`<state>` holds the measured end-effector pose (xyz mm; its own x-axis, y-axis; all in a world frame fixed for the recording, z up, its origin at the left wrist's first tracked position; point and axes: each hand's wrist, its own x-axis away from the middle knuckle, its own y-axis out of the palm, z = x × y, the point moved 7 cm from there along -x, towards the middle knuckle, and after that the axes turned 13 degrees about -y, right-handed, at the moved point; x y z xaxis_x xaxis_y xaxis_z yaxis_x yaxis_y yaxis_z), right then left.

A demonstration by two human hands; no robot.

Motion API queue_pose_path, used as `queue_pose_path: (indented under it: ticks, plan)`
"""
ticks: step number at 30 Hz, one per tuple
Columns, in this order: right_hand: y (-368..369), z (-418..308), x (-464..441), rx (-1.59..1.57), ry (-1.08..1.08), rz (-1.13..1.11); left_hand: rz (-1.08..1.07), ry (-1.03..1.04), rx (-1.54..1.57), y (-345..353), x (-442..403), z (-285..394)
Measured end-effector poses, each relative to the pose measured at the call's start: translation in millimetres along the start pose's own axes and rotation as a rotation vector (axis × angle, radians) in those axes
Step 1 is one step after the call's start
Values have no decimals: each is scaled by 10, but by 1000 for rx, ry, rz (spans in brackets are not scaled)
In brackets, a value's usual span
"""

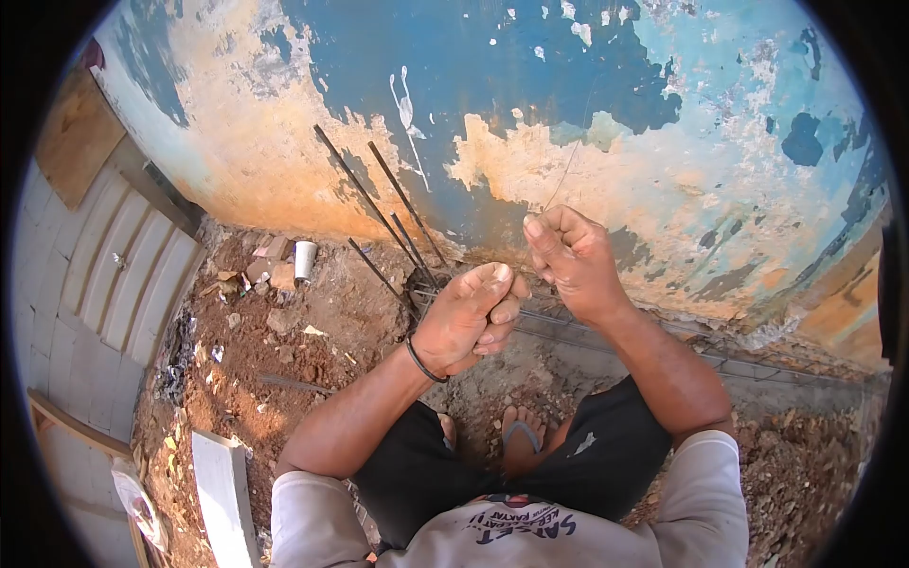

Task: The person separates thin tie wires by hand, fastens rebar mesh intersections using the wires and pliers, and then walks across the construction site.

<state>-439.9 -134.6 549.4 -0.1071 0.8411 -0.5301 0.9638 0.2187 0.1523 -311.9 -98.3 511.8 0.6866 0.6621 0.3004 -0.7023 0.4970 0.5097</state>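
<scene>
My right hand (pixel 573 260) is raised in front of the wall, thumb and fingers pinched on a thin wire (pixel 566 175). The wire's loose end rises above the fingertips against the paint. Just left and lower, my left hand (pixel 471 317) is closed, its thumb pressed on curled fingers; whatever lies inside is hidden. Behind and beneath the hands, a long rebar frame (pixel 606 346) lies along the foot of the wall. Several dark upright steel bars (pixel 365 185) stick up to the left of my left hand.
A peeling blue and orange wall (pixel 379 57) rises straight ahead. Reddish soil with rubble (pixel 275 341) covers the ground at left, with a white cup (pixel 304 260) on it. A pale plank (pixel 224 497) lies lower left. White panels (pixel 123 256) stand at the far left.
</scene>
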Motion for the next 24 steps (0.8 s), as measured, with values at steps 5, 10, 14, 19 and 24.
queue_pose_path:
  ticks: [5, 10, 14, 19, 24]
  plan:
    - [5, -72, 23, 46, -46, -36, 36, 11, -32, 4, -50, -4]
    - [191, -83, 81, -39, 15, -127, 45, 84, -25, -28, -68, 85]
    - [64, 33, 28, 75, 18, -91, -1, 76, -58, -57, -5, 156]
    - [20, 103, 15, 72, 134, -156, 40, 110, -86, -65, 4, 159]
    - [-43, -522, -15, 796, -527, -113, 137, 140, -133, -204, 14, 216]
